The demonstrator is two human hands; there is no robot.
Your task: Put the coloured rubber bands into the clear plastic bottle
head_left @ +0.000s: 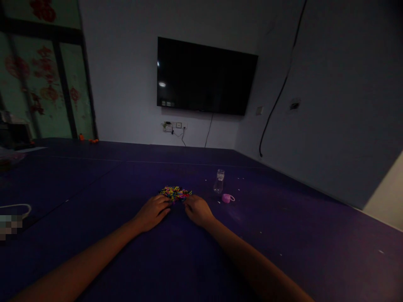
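Observation:
A loose heap of thin, multicoloured bands that look like small elastic hair ties [175,193] lies on the dark purple surface. My left hand [153,213] rests at the heap's near left edge, fingers stretched forward and thumb apart. At the near right edge, my right hand [197,210] has its fingers curled down against the bands; what the fingertips pinch, if anything, is hidden. To the right of that hand, a clear plastic bottle [219,182] and a pink cap with a loop [226,198] are apart from it.
Small white scraps [260,232] dot the purple surface [176,260] on the right. At the far left edge is a pale looped cord [19,205]. Orange items [93,141] sit by the glass door. A television [204,77] hangs on the back wall above sockets [179,125].

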